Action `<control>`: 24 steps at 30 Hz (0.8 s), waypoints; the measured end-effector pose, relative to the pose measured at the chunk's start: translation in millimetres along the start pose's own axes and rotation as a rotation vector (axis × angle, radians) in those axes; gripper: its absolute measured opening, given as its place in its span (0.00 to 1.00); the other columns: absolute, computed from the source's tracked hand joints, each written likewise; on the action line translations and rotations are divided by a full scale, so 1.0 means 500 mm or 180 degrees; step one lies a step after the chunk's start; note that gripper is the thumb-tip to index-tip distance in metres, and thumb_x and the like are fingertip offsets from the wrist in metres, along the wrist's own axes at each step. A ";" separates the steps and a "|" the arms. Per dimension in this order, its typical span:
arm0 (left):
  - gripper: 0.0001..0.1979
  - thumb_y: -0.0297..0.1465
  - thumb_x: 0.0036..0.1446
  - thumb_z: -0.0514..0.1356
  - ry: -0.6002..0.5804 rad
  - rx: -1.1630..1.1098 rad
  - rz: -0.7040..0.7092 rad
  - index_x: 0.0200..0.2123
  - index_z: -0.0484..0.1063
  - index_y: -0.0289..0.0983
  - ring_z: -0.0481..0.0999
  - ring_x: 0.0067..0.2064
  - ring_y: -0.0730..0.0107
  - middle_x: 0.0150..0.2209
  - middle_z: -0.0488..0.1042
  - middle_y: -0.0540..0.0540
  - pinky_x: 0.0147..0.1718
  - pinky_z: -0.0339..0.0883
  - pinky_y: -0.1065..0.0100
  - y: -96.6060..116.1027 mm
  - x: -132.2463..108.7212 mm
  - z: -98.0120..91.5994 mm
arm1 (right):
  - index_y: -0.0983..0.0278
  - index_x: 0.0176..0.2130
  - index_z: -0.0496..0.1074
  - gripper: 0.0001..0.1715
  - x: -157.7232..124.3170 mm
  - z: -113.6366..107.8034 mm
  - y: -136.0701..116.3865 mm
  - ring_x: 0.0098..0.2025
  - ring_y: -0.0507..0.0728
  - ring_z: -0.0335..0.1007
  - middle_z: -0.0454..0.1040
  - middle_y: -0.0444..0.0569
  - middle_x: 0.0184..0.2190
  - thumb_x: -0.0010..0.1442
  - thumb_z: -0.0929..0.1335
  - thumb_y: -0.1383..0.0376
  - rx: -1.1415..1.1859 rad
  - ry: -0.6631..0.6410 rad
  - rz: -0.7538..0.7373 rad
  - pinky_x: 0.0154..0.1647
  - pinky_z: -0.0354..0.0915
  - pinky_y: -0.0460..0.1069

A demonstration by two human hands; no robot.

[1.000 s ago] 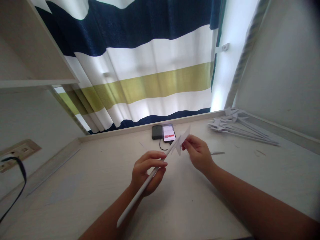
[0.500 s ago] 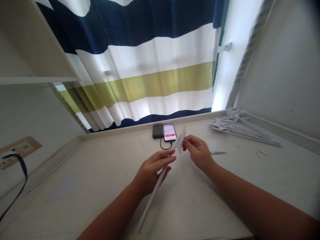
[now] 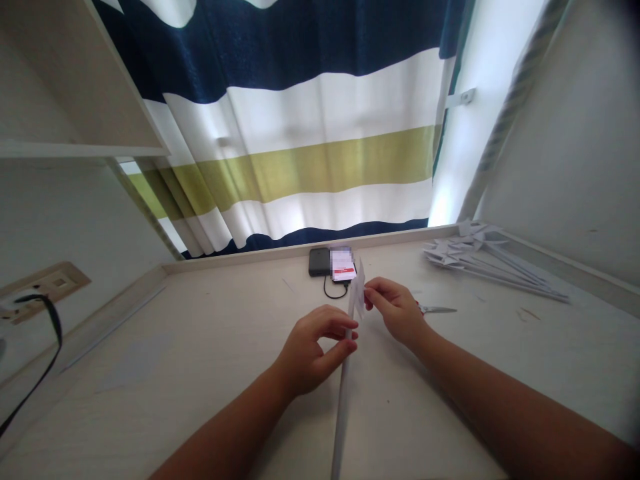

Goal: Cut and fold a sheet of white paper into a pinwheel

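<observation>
My left hand (image 3: pixel 320 348) is closed round a thin white paper stick (image 3: pixel 342 407), its thumb and fingers pinching it near the upper end. At the top of the stick is a folded white paper piece (image 3: pixel 358 293) with pointed tips, seen nearly edge-on. My right hand (image 3: pixel 393 307) pinches the right side of this folded paper between thumb and fingers. Scissors (image 3: pixel 439 309) lie just beyond my right wrist, their red handle partly hidden behind the hand.
Several white paper sticks with star-like tops (image 3: pixel 465 250) are piled at the back right. A phone (image 3: pixel 343 264) is cabled to a black power bank (image 3: pixel 319 262) near the rear edge. At left are a long white stick (image 3: pixel 113 330), a paper sheet (image 3: pixel 135 363) and a socket (image 3: pixel 50 290).
The stick has swung from a slant to nearly upright in view. My left hand has shifted its grip, its thumb now pressing against the stick. My right hand stays at the folded paper.
</observation>
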State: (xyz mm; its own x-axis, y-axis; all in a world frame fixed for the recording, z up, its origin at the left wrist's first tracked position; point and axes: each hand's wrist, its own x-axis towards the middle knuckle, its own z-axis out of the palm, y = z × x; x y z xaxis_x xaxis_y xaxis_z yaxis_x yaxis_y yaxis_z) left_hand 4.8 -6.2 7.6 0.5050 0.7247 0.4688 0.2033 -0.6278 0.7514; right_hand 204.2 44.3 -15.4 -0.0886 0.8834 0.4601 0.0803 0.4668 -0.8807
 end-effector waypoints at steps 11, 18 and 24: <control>0.24 0.26 0.54 0.63 0.0381 -0.0183 -0.0743 0.54 0.66 0.43 0.74 0.29 0.81 0.54 0.67 0.45 0.29 0.73 0.74 0.009 0.005 0.007 | 0.63 0.30 0.71 0.09 -0.006 -0.001 0.013 0.29 0.54 0.65 0.69 0.44 0.24 0.61 0.65 0.63 -0.0204 -0.0185 -0.0001 0.31 0.61 0.49; 0.25 0.25 0.54 0.62 0.0358 -0.0269 -0.0651 0.56 0.66 0.39 0.75 0.28 0.81 0.58 0.63 0.39 0.28 0.74 0.73 0.001 0.004 0.007 | 0.63 0.30 0.70 0.09 -0.008 0.000 0.009 0.28 0.54 0.66 0.69 0.44 0.24 0.61 0.65 0.63 -0.0240 -0.0227 -0.0042 0.32 0.62 0.49; 0.24 0.25 0.54 0.61 0.0382 0.0100 -0.0271 0.55 0.68 0.40 0.71 0.27 0.82 0.55 0.66 0.40 0.29 0.74 0.72 -0.002 0.000 0.003 | 0.63 0.30 0.70 0.09 -0.011 0.001 0.006 0.29 0.54 0.66 0.70 0.45 0.26 0.61 0.65 0.63 -0.0249 -0.0303 -0.0174 0.32 0.64 0.50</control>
State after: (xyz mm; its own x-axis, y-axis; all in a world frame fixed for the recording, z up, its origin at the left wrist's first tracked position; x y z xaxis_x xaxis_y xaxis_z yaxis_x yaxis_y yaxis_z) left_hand 6.0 -5.9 6.1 0.3814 0.8033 0.4574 0.2682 -0.5697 0.7768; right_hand 204.7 40.6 -20.5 -0.1885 0.8504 0.4912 0.1498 0.5193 -0.8414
